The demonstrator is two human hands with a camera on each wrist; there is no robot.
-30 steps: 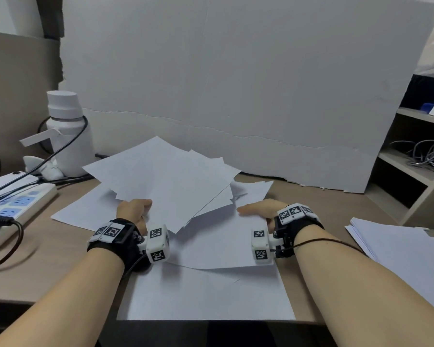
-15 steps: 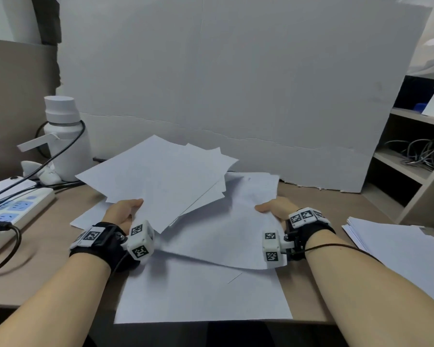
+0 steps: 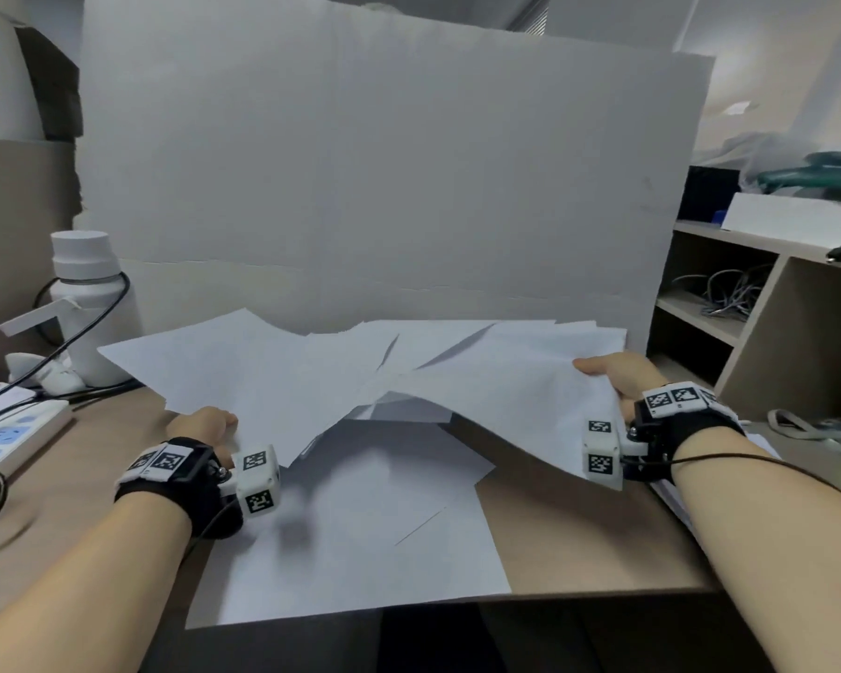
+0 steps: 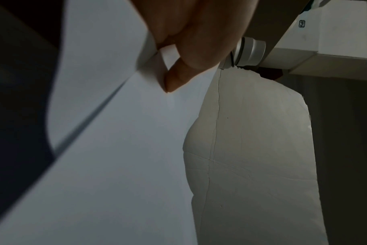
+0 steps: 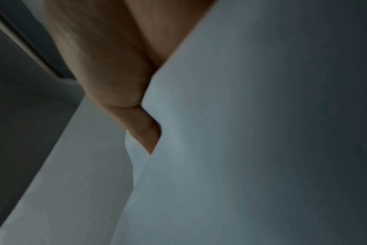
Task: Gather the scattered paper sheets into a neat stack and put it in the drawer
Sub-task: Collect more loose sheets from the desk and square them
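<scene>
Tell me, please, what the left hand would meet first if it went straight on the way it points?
Probably the white board standing behind the desk; the left hand points that way, gripping the sheets. Depth is unclear.

No legible text, brand or number appears in any view. The only signs are black-and-white square fiducial markers: on the left wristband [image 3: 166, 461], on the left cube [image 3: 258, 480], on the right wristband [image 3: 676, 398] and on the right cube [image 3: 600, 446]. A small dark symbol on the white panel [image 4: 302, 24] is too small to read.
</scene>
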